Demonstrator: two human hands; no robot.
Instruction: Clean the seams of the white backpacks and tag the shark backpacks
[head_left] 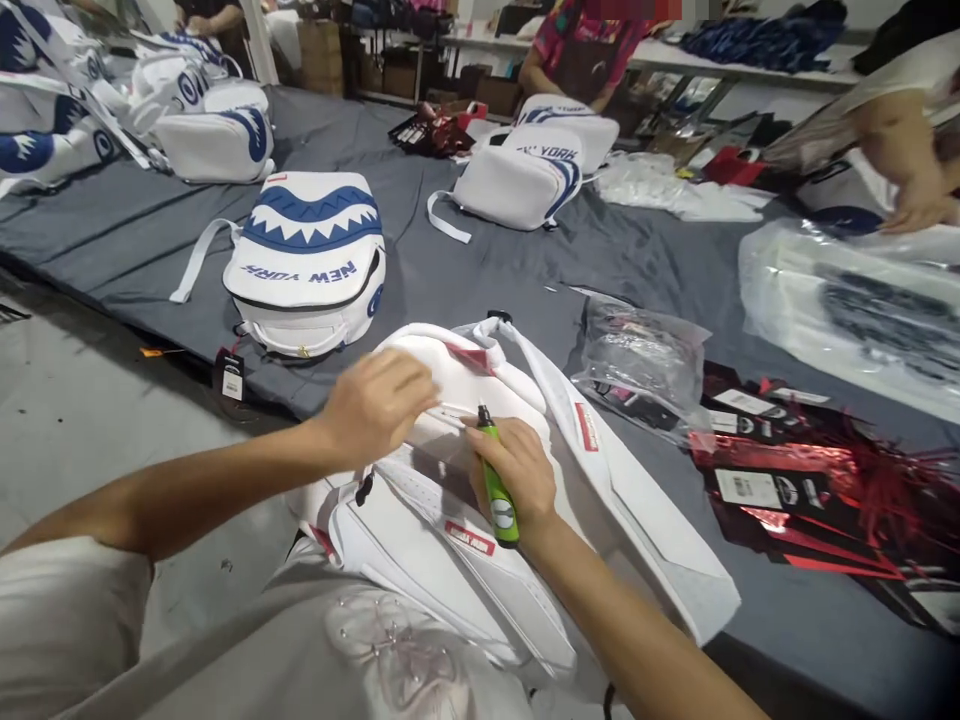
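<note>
**Now: lighter at the backpack seam**

Left to right: my left hand [379, 400] presses down on the white backpack [450, 520] in my lap, fingers curled together. My right hand [514, 475] pinches a green lighter [497, 490], tip pointing to twelve o'clock. Another backpack [307, 260] lies at eleven o'clock, red tags [795, 490] at three.

A wide worktop [465, 270] covered in grey cloth carries white backpacks with blue shark-tooth print [307, 260], clear plastic bags [645, 365], and a heap of red-and-black hang tags [810, 490] near its right edge.
</note>
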